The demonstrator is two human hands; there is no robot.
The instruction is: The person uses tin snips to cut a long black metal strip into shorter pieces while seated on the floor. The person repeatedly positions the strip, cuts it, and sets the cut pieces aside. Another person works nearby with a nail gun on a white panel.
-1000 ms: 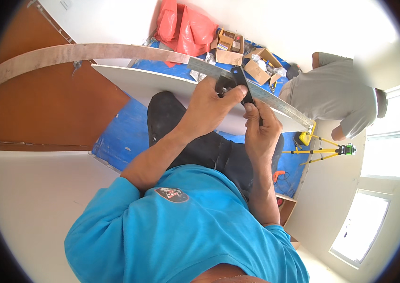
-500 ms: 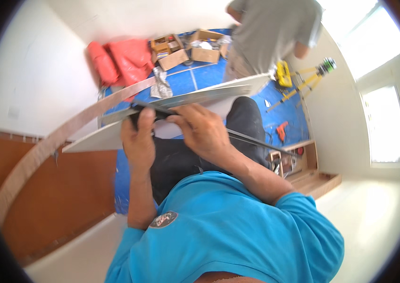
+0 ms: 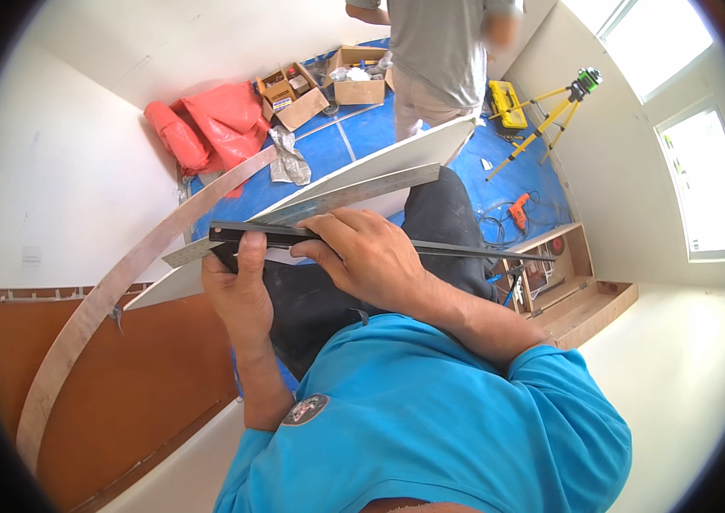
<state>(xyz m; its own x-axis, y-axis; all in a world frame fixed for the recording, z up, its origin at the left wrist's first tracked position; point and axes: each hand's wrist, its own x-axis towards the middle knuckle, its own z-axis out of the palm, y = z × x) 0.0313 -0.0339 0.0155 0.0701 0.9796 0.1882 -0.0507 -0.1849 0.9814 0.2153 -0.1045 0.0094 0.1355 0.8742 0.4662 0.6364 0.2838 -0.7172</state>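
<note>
My left hand (image 3: 238,295) is closed around the left end of a long, thin black strip (image 3: 474,250), its thumb pressed on top. A small hole shows near that end, and a short dark piece under it is partly hidden by my fingers. My right hand (image 3: 375,261) grips the same strip farther right, fingers bent over it, and the strip runs on past my right knee. Just beyond my hands, a grey metal straightedge (image 3: 380,184) lies along a white board (image 3: 431,145) that is across my lap.
A curved pale strip (image 3: 114,278) arcs at left. Beyond are red sheeting (image 3: 221,124), cardboard boxes (image 3: 360,90) and a standing person (image 3: 439,60). At right stand a yellow tripod (image 3: 555,115), an orange power drill (image 3: 518,211) and an open wooden box (image 3: 589,312).
Both hands keep hold of the black strip, whose left end has shifted a little left and down. My view has shifted, and the other person appears farther left and more upright.
</note>
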